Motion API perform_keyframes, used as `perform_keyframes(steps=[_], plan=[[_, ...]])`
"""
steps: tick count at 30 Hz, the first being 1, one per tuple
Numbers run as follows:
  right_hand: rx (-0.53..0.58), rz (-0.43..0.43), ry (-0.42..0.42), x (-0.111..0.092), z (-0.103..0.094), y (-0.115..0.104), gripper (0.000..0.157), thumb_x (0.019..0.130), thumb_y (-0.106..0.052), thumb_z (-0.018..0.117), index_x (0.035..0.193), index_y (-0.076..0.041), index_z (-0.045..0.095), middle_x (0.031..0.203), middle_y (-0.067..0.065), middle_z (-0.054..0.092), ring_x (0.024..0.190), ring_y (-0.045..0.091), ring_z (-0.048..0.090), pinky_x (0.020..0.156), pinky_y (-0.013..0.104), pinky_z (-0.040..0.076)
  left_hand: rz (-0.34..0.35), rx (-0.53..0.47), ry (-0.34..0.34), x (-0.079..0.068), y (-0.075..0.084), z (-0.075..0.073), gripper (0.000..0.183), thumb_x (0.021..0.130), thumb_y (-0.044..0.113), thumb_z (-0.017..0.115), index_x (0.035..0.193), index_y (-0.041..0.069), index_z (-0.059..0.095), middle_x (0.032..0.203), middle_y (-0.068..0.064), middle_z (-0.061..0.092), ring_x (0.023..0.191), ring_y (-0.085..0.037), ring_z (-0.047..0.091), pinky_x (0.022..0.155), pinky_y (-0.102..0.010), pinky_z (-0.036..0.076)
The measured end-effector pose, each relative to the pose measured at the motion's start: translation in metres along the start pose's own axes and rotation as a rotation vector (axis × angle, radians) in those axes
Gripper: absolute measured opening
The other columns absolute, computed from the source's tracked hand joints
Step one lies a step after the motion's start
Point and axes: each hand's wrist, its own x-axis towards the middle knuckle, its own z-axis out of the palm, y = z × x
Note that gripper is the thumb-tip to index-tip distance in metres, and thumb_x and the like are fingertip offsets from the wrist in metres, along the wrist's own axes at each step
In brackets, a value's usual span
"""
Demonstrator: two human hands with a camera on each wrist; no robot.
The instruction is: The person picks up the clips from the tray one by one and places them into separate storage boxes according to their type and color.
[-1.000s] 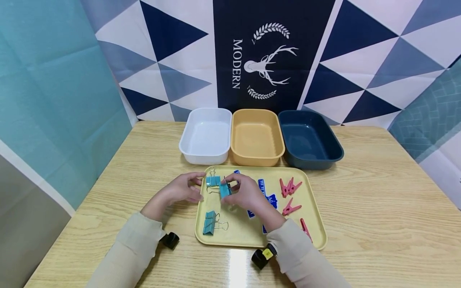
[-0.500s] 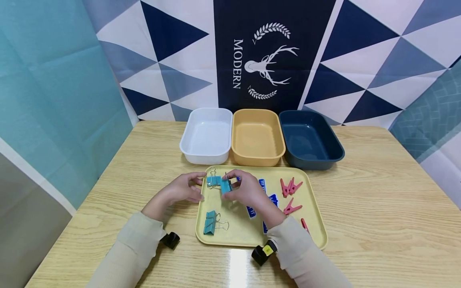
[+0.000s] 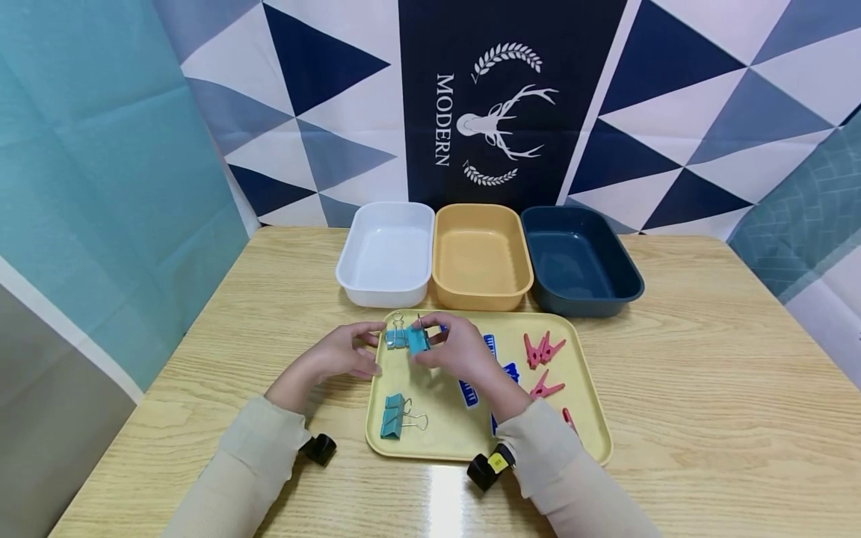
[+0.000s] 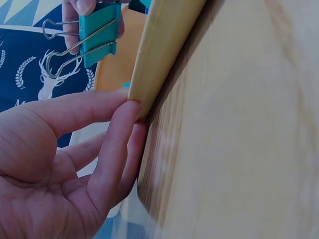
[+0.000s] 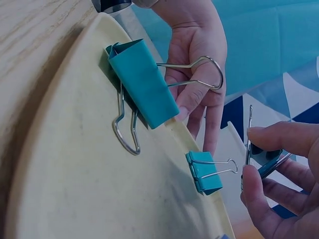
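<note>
My right hand (image 3: 460, 347) pinches a teal binder clip (image 3: 418, 340) by its wire handles over the tray's far left part. The held clip (image 4: 97, 35) shows its wire loops in the left wrist view. My left hand (image 3: 346, 351) grips the left rim of the yellow tray (image 3: 437, 444), its fingertips on the edge. Beside the held clip, a second binder clip (image 3: 395, 338) lies in the far left corner. A third binder clip (image 5: 144, 82) lies at the tray's near left, large in the right wrist view.
Several pink clothespins (image 3: 546, 385) lie on the tray's right side. Blue-and-white pieces (image 3: 469, 394) lie mid-tray, partly hidden by my right arm. Behind the tray stand a white bin (image 3: 383, 297), a yellow-orange bin (image 3: 480, 300) and a dark blue bin (image 3: 585, 306).
My right hand, with the binder clip between its fingers, has shifted slightly forward and left, closer to the corner clip. The left hand stays at the tray's rim.
</note>
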Motion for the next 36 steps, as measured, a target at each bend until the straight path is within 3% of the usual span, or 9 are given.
perform_keyframes(steps=[26, 36], plan=[[0.092, 0.032, 0.073, 0.006, -0.003, -0.011, 0.042, 0.067, -0.010, 0.083, 0.106, -0.015, 0.068, 0.100, 0.003, 0.061, 0.086, 0.021, 0.057, 0.056, 0.026, 0.051, 0.007, 0.016, -0.011, -0.001, 0.001, -0.001, 0.077, 0.074, -0.013, 0.068, 0.142, 0.002, 0.036, 0.120, -0.022, 0.042, 0.091, -0.025, 0.058, 0.073, -0.036, 0.057], [0.094, 0.008, 0.068, 0.009, -0.001, -0.014, 0.043, 0.068, -0.009, 0.083, 0.108, -0.010, 0.066, 0.105, 0.005, 0.061, 0.090, 0.023, 0.058, 0.060, 0.027, 0.055, 0.021, 0.019, -0.026, -0.001, 0.001, -0.002, 0.077, 0.074, -0.013, 0.068, 0.142, 0.001, 0.034, 0.118, -0.021, 0.042, 0.090, -0.025, 0.058, 0.074, -0.036, 0.057]])
